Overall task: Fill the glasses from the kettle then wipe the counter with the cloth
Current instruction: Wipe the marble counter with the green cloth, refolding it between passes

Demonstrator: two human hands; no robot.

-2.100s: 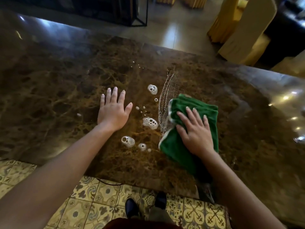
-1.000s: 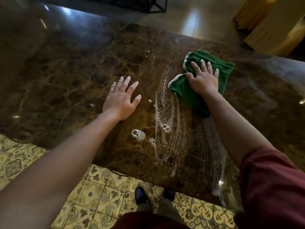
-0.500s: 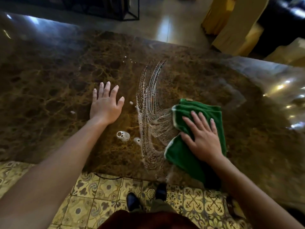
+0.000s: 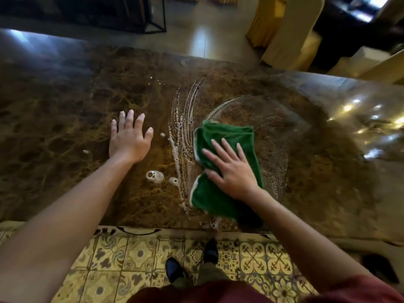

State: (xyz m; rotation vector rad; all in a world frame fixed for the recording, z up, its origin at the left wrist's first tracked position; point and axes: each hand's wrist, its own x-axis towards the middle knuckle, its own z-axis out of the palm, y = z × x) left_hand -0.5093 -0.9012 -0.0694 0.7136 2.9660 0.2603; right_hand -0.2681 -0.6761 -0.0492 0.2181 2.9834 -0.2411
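The green cloth (image 4: 220, 171) lies bunched on the marble counter (image 4: 65, 119), right of the frame's centre, near the front edge. The right hand (image 4: 231, 169) presses it flat with fingers straight and spread, likely to keep broad contact while wiping. Soapy streaks (image 4: 183, 127) and foam blobs (image 4: 154, 176) lie just left of it. The left hand (image 4: 129, 138) rests flat at centre-left, fingers apart, apparently as a brace.

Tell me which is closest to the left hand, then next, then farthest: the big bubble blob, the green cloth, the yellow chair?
1. Bubble blob: just right of the left hand, nearer the counter's front edge.
2. Cloth: farther right, under the right hand.
3. Chair: beyond the counter, far right.
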